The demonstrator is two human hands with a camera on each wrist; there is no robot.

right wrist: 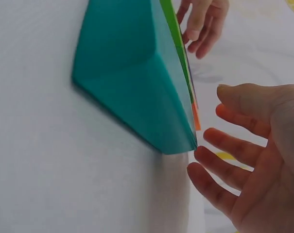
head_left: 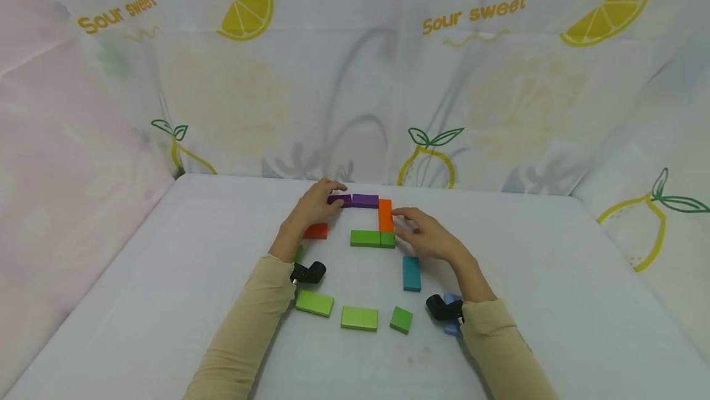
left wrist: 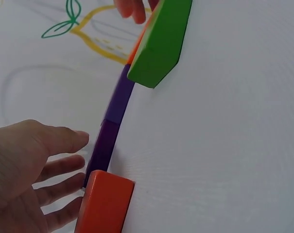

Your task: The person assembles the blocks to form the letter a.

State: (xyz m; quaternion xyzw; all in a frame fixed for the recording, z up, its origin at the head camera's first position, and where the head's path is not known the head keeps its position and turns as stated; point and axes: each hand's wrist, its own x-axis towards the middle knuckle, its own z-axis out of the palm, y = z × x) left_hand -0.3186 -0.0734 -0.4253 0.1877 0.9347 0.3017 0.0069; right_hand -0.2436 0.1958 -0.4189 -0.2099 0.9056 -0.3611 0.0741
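My left hand (head_left: 318, 201) is at the dark purple block (head_left: 346, 201), thumb and fingers spread around its left end. In the left wrist view its fingers are loosely bent, with a gap between thumb and forefinger. A second purple block (head_left: 365, 201) lies end to end with the dark one. My right hand (head_left: 427, 235) is beside the orange block (head_left: 385, 215), fingers apart and fingertips close to its right side. Below the orange block, a small green block (head_left: 387, 240) adjoins a longer green block (head_left: 365, 238). A red-orange block (head_left: 318, 231) lies partly behind the left wrist.
A teal block (head_left: 412, 274) lies below the right hand. Two lime blocks (head_left: 359, 318) and a green square block (head_left: 402, 320) lie nearer the front. A blue block (head_left: 452, 328) is partly hidden by the right wrist camera. White cloth (head_left: 554, 277) covers the table.
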